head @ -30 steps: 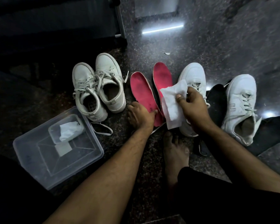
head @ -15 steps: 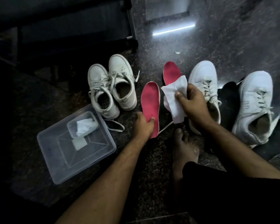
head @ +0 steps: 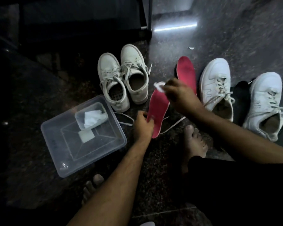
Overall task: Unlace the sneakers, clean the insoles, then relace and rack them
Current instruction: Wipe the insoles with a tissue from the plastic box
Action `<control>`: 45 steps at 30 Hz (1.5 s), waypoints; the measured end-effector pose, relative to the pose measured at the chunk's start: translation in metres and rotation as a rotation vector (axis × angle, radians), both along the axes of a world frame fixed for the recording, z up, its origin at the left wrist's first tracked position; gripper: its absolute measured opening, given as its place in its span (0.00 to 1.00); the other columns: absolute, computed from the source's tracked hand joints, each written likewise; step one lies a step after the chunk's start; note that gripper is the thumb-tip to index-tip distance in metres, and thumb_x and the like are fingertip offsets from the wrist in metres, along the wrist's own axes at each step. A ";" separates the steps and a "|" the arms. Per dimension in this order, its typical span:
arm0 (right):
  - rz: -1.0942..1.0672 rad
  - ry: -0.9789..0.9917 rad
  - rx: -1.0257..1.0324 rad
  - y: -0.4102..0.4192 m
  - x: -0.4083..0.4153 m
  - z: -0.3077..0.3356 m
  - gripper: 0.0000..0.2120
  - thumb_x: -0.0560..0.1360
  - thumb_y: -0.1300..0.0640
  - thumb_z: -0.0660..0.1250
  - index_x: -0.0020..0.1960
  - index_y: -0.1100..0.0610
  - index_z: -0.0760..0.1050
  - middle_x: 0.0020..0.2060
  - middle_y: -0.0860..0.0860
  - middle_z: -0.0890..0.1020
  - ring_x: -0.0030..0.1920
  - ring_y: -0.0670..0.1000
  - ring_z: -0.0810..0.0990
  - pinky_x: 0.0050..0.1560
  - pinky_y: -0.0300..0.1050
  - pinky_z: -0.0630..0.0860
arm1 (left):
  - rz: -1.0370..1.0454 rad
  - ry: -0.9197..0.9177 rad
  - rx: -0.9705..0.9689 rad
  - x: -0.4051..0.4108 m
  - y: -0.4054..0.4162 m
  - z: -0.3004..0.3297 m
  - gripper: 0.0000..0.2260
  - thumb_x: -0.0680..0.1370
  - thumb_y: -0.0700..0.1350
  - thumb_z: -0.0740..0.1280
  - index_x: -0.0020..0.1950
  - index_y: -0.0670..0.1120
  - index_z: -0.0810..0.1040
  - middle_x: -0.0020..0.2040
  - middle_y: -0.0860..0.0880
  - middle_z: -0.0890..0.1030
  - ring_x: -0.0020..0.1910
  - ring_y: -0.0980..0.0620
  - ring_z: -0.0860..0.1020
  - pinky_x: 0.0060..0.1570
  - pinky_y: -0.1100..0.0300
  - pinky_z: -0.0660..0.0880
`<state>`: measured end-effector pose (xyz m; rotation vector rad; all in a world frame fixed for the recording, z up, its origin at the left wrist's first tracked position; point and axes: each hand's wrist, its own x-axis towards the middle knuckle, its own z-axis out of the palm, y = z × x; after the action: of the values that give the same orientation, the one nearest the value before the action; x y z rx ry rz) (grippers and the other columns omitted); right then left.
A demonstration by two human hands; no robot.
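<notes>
A: What is closest to us?

B: Two bare arms reach out over the dark speckled stone floor (head: pixel 157 160). A bare foot (head: pixel 194 144) rests there too.

A: What is the left hand doing?

B: The left hand (head: pixel 143 126) is closed on the heel end of the near pink foam insole (head: pixel 158 110). A second ago that insole lay flat by its twin. Now it is pulled toward the person and tipped up a bit.

A: And the right hand?

B: The right hand (head: pixel 178 93) is closed on a crumpled white wipe (head: pixel 159 86). Before, the wipe hung open in the air. Now it is bunched up and pressed down at the toe end of the insole. The hand looks blurry, so I think it is rubbing.

A: So the cleaning has begun?

B: I think so. This looks like the first rub on this insole.

A: What is beside them?

B: A clear plastic box (head: pixel 55 141) sits on the left, with more white wipes (head: pixel 91 118) in a small tub inside. A loose white lace (head: pixel 173 126) lies on the floor by the insole.

A: And farther away?

B: The second pink insole (head: pixel 185 70) waits flat on the floor. One pair of worn white sneakers (head: pixel 122 79) stands on the left, with laces in. Another bright white pair (head: pixel 217 85) is on the right, with dark insoles (head: pixel 240 95) between the two shoes.

A: Is there lots left?

B: Yes. More insoles, lacing, and the rack.
</notes>
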<state>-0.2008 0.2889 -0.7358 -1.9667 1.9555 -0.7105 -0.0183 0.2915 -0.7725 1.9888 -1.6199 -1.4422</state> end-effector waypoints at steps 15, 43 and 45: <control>0.550 0.675 0.017 -0.014 -0.033 -0.035 0.15 0.76 0.53 0.58 0.46 0.56 0.83 0.55 0.51 0.79 0.47 0.55 0.71 0.39 0.49 0.67 | 0.047 0.038 0.005 -0.002 -0.009 -0.013 0.06 0.75 0.44 0.70 0.45 0.50 0.74 0.41 0.48 0.82 0.42 0.45 0.81 0.46 0.52 0.78; 0.501 0.590 0.120 -0.001 -0.017 -0.045 0.19 0.77 0.57 0.55 0.62 0.59 0.78 0.74 0.57 0.68 0.57 0.59 0.77 0.48 0.51 0.76 | -0.020 -0.047 -0.084 -0.003 0.001 -0.014 0.04 0.78 0.48 0.68 0.48 0.49 0.76 0.43 0.47 0.84 0.45 0.44 0.81 0.46 0.52 0.75; 0.406 0.603 0.112 -0.006 -0.028 -0.046 0.22 0.76 0.58 0.54 0.64 0.61 0.77 0.72 0.60 0.70 0.56 0.61 0.78 0.48 0.51 0.77 | -0.043 -0.058 -0.093 -0.003 0.002 -0.013 0.05 0.78 0.49 0.68 0.50 0.48 0.76 0.43 0.47 0.84 0.45 0.44 0.81 0.46 0.53 0.75</control>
<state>-0.2292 0.2825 -0.7820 -2.5933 1.7117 0.1115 -0.0214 0.2933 -0.7856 1.9737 -1.7309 -1.3094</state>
